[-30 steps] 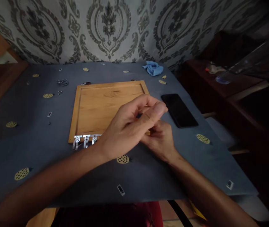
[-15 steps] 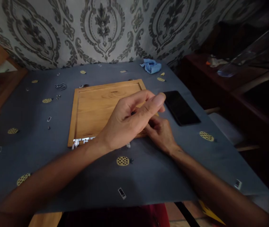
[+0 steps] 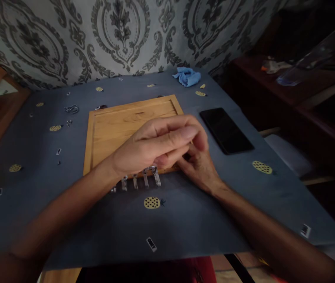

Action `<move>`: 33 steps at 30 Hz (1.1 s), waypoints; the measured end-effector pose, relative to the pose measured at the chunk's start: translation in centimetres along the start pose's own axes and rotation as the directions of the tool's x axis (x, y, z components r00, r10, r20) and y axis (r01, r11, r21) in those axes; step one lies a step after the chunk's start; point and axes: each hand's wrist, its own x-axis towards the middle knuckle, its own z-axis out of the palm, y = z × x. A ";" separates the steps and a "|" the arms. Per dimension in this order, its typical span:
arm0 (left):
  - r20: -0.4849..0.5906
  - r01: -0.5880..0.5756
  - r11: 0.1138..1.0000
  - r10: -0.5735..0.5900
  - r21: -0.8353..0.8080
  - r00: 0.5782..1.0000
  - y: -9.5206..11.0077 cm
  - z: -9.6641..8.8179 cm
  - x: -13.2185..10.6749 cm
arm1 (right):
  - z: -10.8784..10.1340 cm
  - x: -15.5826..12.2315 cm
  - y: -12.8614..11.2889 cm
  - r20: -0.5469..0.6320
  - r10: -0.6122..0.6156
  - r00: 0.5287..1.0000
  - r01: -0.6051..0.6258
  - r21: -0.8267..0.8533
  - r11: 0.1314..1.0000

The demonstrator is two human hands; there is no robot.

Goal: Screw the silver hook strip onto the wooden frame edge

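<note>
The board (image 3: 113,133) lies beneath my curled left hand (image 3: 158,145), its right side by my curled right hand (image 3: 202,169); grip contents I cannot tell.

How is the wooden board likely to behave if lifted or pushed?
The wooden board is probably stiff, since its visible edges look straight. Lying broad and flat, it would likely slide rather than tip or roll. The silvery fittings jutting past its near edge might catch on the table covering.
</note>
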 end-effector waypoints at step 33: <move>-0.342 -0.137 0.988 0.152 0.067 0.927 -0.8 2.7 0.3 | -0.1 0.3 0.4 0.036 -0.023 0.999 0.023 -0.017 1.000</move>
